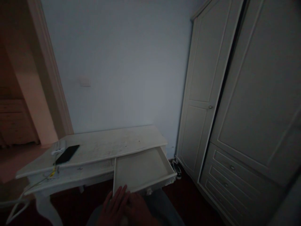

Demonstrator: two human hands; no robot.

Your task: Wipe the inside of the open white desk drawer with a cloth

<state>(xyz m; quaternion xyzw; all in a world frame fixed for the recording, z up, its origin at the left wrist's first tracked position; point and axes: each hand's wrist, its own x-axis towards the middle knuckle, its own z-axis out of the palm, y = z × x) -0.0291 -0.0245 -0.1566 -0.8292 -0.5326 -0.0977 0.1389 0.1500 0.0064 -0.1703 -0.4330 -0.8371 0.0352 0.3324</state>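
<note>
A white drawer (143, 168) is pulled out from the white desk (122, 139), and its inside shows a bare pale bottom. At the drawer's front left corner is my left hand (114, 204), its fingers stretched out and pointing forward. Right beside it, my right hand (137, 208) is curled, with its fingers bent in near the front panel. What the right hand holds, if anything, is hidden in the dim light. The drawer's small knob (149, 191) sits just right of the hands.
A dark phone (67, 154) and a white device (58, 146) lie at the desk's left end, with a cable (41, 181) hanging off it. A white wardrobe (202, 94) stands at the right. Shoes (176, 169) are on the dark red floor between them. A doorway opens at left.
</note>
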